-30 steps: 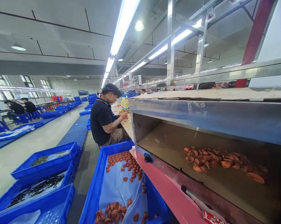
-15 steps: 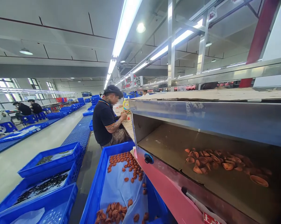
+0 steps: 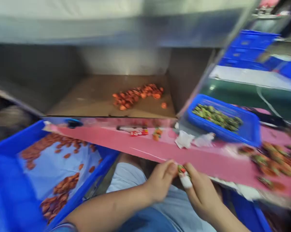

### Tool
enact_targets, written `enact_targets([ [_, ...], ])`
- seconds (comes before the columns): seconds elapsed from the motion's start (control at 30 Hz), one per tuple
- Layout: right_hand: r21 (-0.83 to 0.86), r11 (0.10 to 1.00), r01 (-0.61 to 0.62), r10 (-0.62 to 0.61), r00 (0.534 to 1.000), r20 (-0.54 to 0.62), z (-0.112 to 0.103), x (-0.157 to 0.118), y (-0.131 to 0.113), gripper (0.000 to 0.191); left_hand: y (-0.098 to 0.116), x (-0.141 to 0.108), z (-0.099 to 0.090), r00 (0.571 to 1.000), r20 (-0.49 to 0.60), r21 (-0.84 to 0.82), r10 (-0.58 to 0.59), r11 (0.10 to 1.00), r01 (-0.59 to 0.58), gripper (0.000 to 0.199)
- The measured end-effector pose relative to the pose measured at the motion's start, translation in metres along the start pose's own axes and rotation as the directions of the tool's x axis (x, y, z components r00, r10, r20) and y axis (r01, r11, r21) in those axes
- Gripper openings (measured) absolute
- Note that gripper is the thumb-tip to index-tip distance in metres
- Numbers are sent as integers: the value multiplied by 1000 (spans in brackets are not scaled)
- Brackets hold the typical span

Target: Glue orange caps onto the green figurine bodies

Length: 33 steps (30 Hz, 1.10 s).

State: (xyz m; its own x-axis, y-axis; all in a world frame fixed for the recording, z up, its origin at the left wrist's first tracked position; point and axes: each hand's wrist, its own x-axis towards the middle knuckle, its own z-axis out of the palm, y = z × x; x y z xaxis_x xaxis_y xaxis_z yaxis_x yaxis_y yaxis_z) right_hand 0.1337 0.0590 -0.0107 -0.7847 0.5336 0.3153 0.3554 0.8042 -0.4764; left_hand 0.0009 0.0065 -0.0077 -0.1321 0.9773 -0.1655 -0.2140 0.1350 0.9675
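Over my lap, my left hand (image 3: 161, 180) is closed, its thumb pressed to the fingers; whatever it pinches is hidden. Right beside it, my right hand (image 3: 202, 191) grips a small green-and-red piece (image 3: 181, 169), blurred, between thumb and fingers. A white wrap (image 3: 186, 181) covers one finger of that hand. Both hands are in front of the edge of a pink-covered work surface (image 3: 135, 146). On the right of this surface lies a pile of orange and green pieces (image 3: 276, 158).
A blue tray (image 3: 225, 100) of green pieces stands at right. Crumpled white tissues (image 3: 184, 139), a red packet (image 3: 139, 132) and a dark-capped pen (image 3: 124, 128) lie on the pink surface. Orange cup-shaped pieces (image 3: 133, 96) sit in the compartment. At left is a blue crate (image 3: 5, 145) with more.
My view has swung down and to the right, from the hall and a seated co-worker to the work surface. Both my hands and the blue tray have come into view.
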Motion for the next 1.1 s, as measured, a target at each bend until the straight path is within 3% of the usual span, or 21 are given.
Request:
enact_targets([
  [0.1, -61, 992, -111, 116, 988, 97, -16, 16, -2, 17, -14, 10, 2, 999, 43, -57, 6, 998, -4, 41],
  [0.27, -128, 979, -160, 179, 971, 157, -26, 17, -17, 13, -19, -1, 4, 998, 69, -64, -10, 998, 14, 41],
  [0.6, 150, 953, -263, 198, 916, 350, -35, 13, -14, 10, -21, 2, 5, 997, 55, -80, -48, 995, 52, 43],
  [0.83, 342, 884, -319, 195, 916, 351, -30, 13, -13, 15, -29, 4, 9, 999, -18, -243, -37, 969, 31, 42],
  [1.0, 175, 925, -336, 260, 898, 354, -26, 16, -9, 22, -30, 6, 11, 997, -37, -303, -69, 952, 54, 43],
  [1.1, 118, 949, -293, 245, 918, 312, -26, 16, -6, 24, -28, 6, 9, 998, -7, -325, -66, 944, 60, 44],
])
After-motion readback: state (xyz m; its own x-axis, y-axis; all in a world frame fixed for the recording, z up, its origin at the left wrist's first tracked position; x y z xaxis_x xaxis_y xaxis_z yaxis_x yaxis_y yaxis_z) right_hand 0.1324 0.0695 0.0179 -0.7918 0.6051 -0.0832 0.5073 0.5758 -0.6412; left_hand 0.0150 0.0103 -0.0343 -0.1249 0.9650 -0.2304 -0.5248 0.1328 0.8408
